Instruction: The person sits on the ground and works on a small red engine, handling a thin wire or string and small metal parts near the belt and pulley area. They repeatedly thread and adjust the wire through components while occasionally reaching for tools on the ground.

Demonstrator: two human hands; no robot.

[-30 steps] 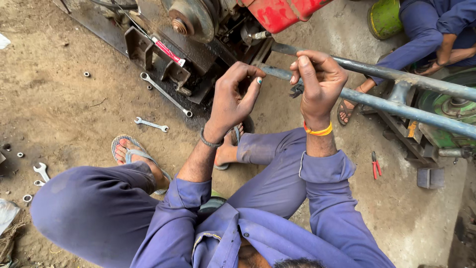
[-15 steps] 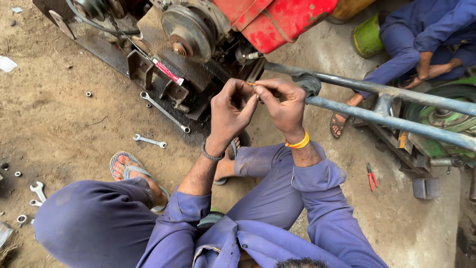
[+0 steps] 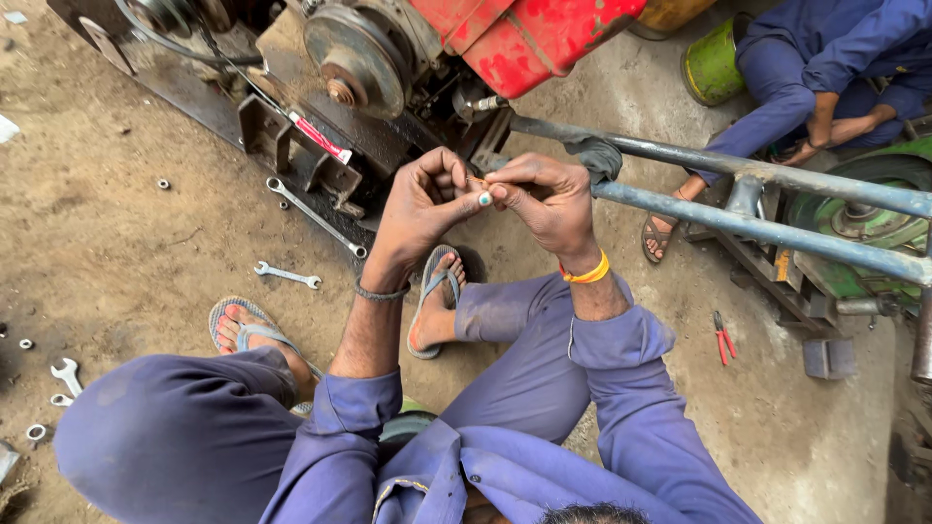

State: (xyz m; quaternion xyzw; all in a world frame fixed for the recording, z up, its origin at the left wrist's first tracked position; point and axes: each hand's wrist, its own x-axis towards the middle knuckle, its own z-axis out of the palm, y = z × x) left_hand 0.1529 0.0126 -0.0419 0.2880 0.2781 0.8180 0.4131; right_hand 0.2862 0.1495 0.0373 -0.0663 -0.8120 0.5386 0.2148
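Small part [image 3: 477,184], too tiny to identify, sits at frame centre, pinched betw. both hands: left hand [image 3: 419,209] and right hand [image 3: 549,206] meet fingertip to fingertip, prob. for fine grip, w/ engine [image 3: 369,68] above.

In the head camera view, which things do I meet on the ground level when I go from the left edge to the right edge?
Small spanner → short spanner → left hand → right hand → green container → red pliers → green wheel.
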